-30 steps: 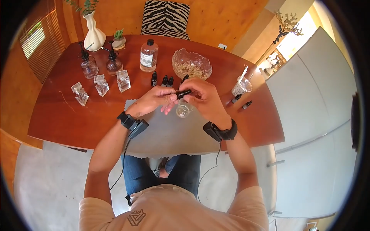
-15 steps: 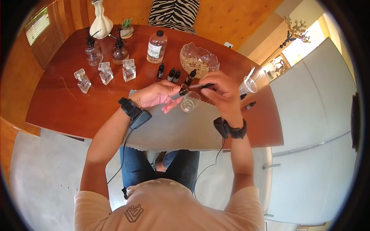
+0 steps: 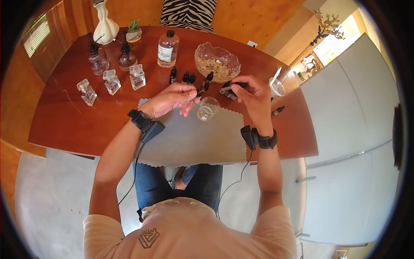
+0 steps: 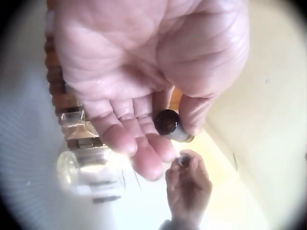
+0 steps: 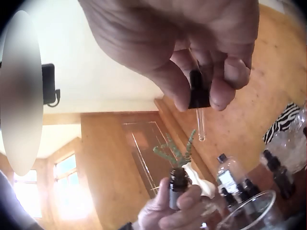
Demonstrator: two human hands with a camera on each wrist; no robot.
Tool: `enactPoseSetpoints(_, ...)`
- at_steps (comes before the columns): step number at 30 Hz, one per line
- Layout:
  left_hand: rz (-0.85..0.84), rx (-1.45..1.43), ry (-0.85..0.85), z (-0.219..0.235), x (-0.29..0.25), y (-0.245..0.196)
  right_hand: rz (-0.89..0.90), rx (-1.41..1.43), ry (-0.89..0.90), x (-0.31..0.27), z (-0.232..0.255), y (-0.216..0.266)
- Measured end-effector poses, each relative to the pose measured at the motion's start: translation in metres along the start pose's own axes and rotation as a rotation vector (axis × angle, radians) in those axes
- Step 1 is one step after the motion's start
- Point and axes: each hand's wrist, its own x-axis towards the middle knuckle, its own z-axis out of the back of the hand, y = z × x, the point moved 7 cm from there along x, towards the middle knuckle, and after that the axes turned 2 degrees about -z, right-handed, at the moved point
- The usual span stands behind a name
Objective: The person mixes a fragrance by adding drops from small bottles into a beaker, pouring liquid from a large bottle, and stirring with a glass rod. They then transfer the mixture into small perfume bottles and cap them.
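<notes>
My left hand (image 3: 170,101) holds a small dark glass bottle (image 5: 177,184) between thumb and fingers, its neck uncapped. My right hand (image 3: 255,99), off to the right, pinches a black dropper cap (image 5: 199,96) with a clear glass pipette (image 5: 201,124) hanging below it in the right wrist view. Between and just below the hands, a clear glass beaker (image 3: 208,111) stands on the grey mat (image 3: 194,144). Just past the left fingertips stands a dark dropper bottle (image 3: 208,78). More small dark bottles (image 3: 185,78) stand behind the left hand.
A clear glass bowl (image 3: 200,54) of tan bits and a large labelled bottle (image 3: 165,54) stand farther back. Square glass bottles (image 3: 112,83), pump bottles (image 3: 98,64) and a white vase (image 3: 105,28) are at left. At right are a clear cup (image 3: 277,88) and a lying dark bottle (image 3: 278,110).
The dropper cap has come off the bottle in my left hand. My right hand has carried it to the right, while the left hand stays near the beaker.
</notes>
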Motion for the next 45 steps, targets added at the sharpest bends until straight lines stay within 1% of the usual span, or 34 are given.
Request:
enactPoseSetpoints(3,-0.038,0.003,0.007,-0.002,0.001,0.0,-0.066,0.136,0.067,0.0,-0.01,0.001)
enactPoseSetpoints(6,-0.066,0.025,0.002,-0.002,0.0,-0.002,-0.038,0.149,0.111,-0.003,-0.031,0.008)
enactPoseSetpoints(7,-0.063,0.04,0.012,-0.003,0.0,-0.003,-0.023,0.163,0.116,-0.001,-0.036,0.003)
enactPoseSetpoints(10,-0.044,0.058,0.025,-0.005,-0.001,-0.002,0.051,0.093,0.171,0.001,-0.046,0.01)
enactPoseSetpoints(13,-0.051,0.045,0.045,-0.009,0.0,-0.005,0.187,-0.031,0.125,0.003,-0.049,0.019)
enactPoseSetpoints(16,-0.073,0.016,0.046,-0.01,-0.001,-0.009,0.102,0.099,0.057,-0.001,-0.04,0.022)
enactPoseSetpoints(19,-0.088,0.014,0.038,-0.008,-0.003,-0.011,0.096,0.03,0.104,-0.002,-0.041,0.021)
enactPoseSetpoints(22,-0.096,-0.001,0.067,-0.014,-0.002,-0.009,0.162,-0.119,0.243,-0.004,-0.057,0.029)
enactPoseSetpoints(25,-0.102,0.007,0.05,-0.014,-0.002,-0.01,0.202,-0.116,0.223,-0.005,-0.064,0.03)
enactPoseSetpoints(28,-0.121,-0.007,0.02,-0.013,-0.004,-0.012,0.075,-0.035,0.261,-0.004,-0.064,0.027)
enactPoseSetpoints(29,-0.132,-0.019,0.011,-0.013,-0.004,-0.013,0.084,-0.039,0.276,-0.004,-0.064,0.026)
enactPoseSetpoints(31,-0.122,0.005,0.046,-0.013,-0.005,-0.015,0.094,-0.048,0.308,-0.004,-0.065,0.022)
enactPoseSetpoints(32,-0.117,0.015,0.066,-0.014,-0.005,-0.014,0.092,-0.188,0.299,-0.003,-0.064,0.021)
enactPoseSetpoints(34,-0.132,0.021,0.054,-0.013,-0.003,-0.012,0.088,-0.467,0.277,-0.002,-0.063,0.023)
enactPoseSetpoints(37,-0.147,0.017,0.034,-0.012,-0.003,-0.014,0.094,-0.28,0.176,-0.002,-0.058,0.024)
enactPoseSetpoints(40,-0.149,0.041,0.028,-0.011,-0.004,-0.016,0.227,-0.096,0.143,-0.003,-0.058,0.032)
enactPoseSetpoints(43,-0.124,0.031,0.02,-0.01,-0.002,-0.012,0.198,-0.637,0.172,0.001,-0.061,0.023)
enactPoseSetpoints(45,-0.126,0.012,0.022,-0.012,-0.002,-0.012,0.135,-0.373,0.13,-0.002,-0.056,0.031)
